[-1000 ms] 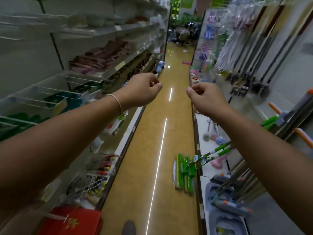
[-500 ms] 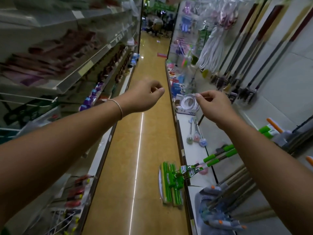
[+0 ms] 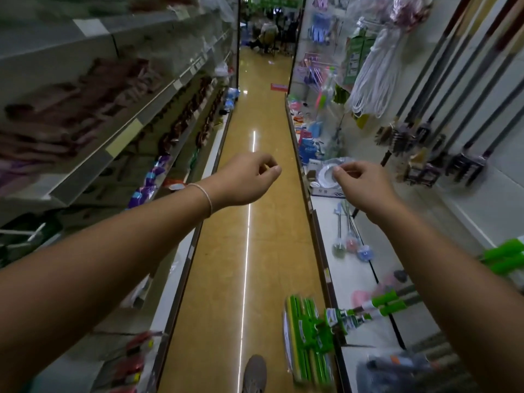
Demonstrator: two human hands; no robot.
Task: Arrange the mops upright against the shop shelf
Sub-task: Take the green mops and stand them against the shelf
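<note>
A narrow shop aisle with a glossy tan floor (image 3: 249,251) runs away between two shelving runs. The green mops (image 3: 312,336) lie low at the near right, their flat heads tipped on edge on the floor against the shop shelf (image 3: 354,279), their green-gripped handles slanting up to the right across its white base. Small round-headed brushes (image 3: 351,245) lie farther along that base. Above, both arms reach forward: the left hand (image 3: 243,180) and the right hand (image 3: 363,185) are loosely curled, fingertips pinched toward thumbs, holding nothing visible. A shoe toe (image 3: 255,373) shows at the near edge.
</note>
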